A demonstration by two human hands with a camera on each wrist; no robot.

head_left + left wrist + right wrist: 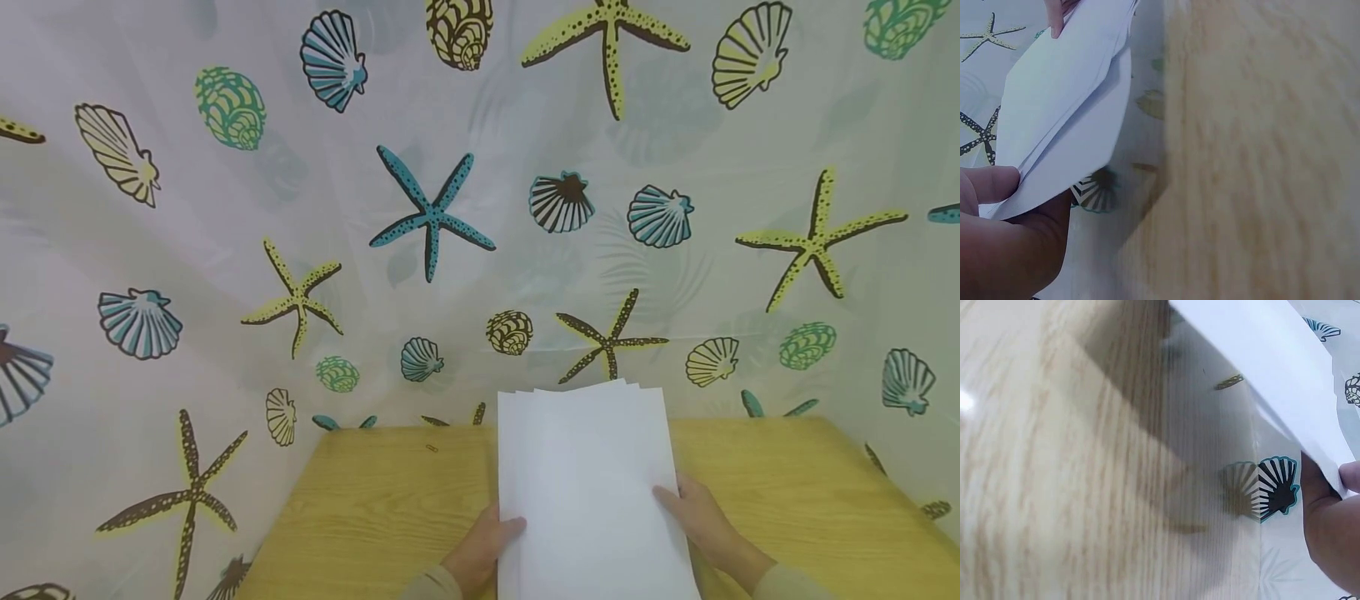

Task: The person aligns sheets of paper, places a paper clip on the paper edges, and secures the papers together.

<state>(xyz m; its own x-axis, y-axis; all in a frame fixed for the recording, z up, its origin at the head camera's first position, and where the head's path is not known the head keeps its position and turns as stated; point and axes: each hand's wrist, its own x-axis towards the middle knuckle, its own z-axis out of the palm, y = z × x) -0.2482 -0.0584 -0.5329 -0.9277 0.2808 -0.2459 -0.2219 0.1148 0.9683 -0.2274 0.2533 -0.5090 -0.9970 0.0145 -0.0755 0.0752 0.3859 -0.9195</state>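
A stack of white paper sheets (592,492) is held up between both hands, its top edges fanned unevenly. My left hand (483,546) grips the left edge, thumb on the front and fingers behind. On the right edge, my right hand (708,525) pinches the sheets the same way, a bit higher up. The left wrist view shows the sheets (1066,94) bowed and slightly parted, with the left thumb (997,183) pressing on them. In the right wrist view the right hand (1335,531) holds the paper's edge, its fingers partly hidden behind the paper.
Under the paper is a wooden table (375,500). A small paper clip (432,448) lies near its back edge, left of the stack. A white curtain (517,275) printed with shells and starfish hangs behind the table and along both sides.
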